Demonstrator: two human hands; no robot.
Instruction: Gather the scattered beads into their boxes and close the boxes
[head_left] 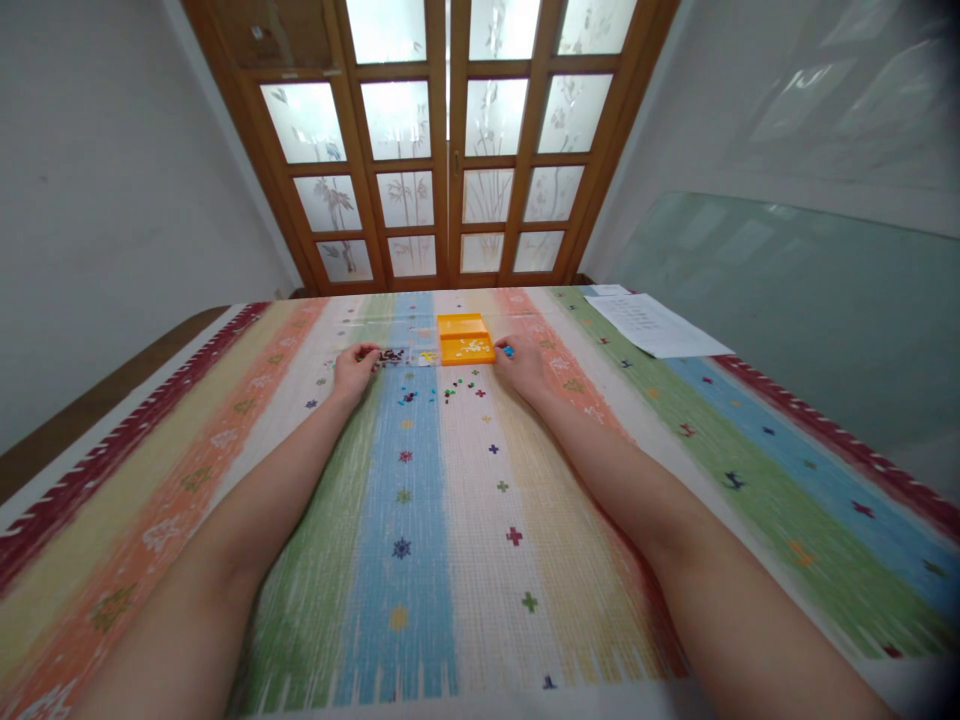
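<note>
white pieces (474, 347) are lying in the orange box (466, 324), dark pieces (391, 356) grouped leftward; loose blue pieces (409, 397) and green pieces (460, 384) are seemingly remaining on the table (465, 560). left hand (355, 368) and right hand (523, 362) are flanking the box; whether either grip is pinching anything, i cannot tell.

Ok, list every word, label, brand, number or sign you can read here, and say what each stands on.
No text can be read here.
White paper on the right of the table: rows of faint marks, too small and blurred to read.
Orange box: no lettering can be made out.
</note>
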